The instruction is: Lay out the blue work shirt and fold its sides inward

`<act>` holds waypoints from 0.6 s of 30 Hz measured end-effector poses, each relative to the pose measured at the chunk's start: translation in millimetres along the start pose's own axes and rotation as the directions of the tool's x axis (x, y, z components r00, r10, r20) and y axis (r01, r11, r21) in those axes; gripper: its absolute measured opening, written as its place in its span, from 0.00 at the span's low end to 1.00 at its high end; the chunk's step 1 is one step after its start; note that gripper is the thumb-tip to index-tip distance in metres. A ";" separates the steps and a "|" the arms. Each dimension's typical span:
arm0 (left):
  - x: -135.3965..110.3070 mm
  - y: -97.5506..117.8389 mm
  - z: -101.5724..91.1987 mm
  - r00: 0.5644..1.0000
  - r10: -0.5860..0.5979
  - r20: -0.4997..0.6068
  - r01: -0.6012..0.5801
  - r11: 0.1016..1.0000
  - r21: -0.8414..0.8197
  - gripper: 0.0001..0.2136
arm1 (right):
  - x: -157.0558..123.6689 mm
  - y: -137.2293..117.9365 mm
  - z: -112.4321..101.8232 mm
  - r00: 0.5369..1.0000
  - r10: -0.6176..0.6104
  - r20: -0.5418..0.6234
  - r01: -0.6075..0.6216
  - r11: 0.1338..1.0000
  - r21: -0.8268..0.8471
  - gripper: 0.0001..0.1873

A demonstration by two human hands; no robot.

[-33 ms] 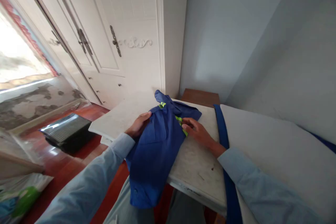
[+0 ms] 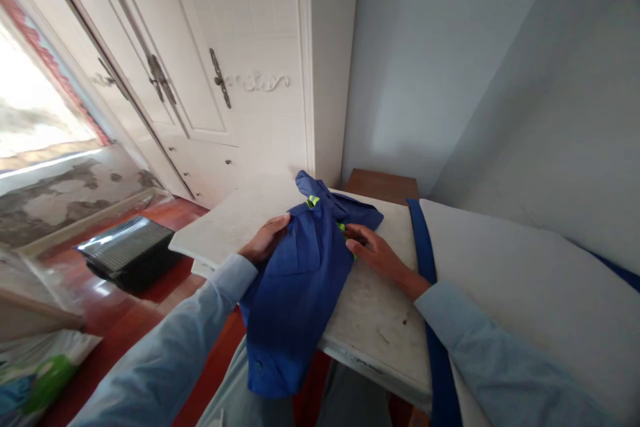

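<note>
A blue garment [image 2: 295,280] with neon yellow-green trim lies on a white table [image 2: 370,313]. Its lower part hangs over the table's near edge towards my lap. My left hand [image 2: 264,238] rests on the garment's left edge, fingers curled onto the cloth. My right hand [image 2: 373,248] holds the garment's right edge near the trim, fingertips pressed into the fabric. The garment's bunched upper end [image 2: 313,188] points towards the wall.
A white mattress [image 2: 520,280] with a blue border [image 2: 423,247] lies right of the table. Behind the table are a brown wooden stand [image 2: 383,185] and white wardrobe doors [image 2: 210,67]. A black flat case [image 2: 127,247] lies on the red floor, with plastic bags [image 2: 35,373] at lower left.
My right hand has slid slightly left with the cloth, so less of the yellow-green trim shows. The left hand has stayed put.
</note>
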State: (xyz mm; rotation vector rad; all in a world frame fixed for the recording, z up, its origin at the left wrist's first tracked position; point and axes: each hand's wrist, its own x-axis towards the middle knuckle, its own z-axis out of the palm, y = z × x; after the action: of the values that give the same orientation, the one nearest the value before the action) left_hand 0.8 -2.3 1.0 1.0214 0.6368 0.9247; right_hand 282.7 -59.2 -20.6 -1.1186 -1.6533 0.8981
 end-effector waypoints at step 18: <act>-15.8 -24.5 70.4 0.910 0.093 0.405 -0.349 0.699 0.624 0.20 | 9.5 -13.7 -8.3 0.946 0.317 -0.072 -0.227 0.802 0.553 0.27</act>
State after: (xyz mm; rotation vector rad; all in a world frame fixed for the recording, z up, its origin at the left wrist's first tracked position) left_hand 58.4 -51.8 7.5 1.9338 0.5670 0.6845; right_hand 285.1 -54.0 -2.8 -1.0051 -1.0137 1.3235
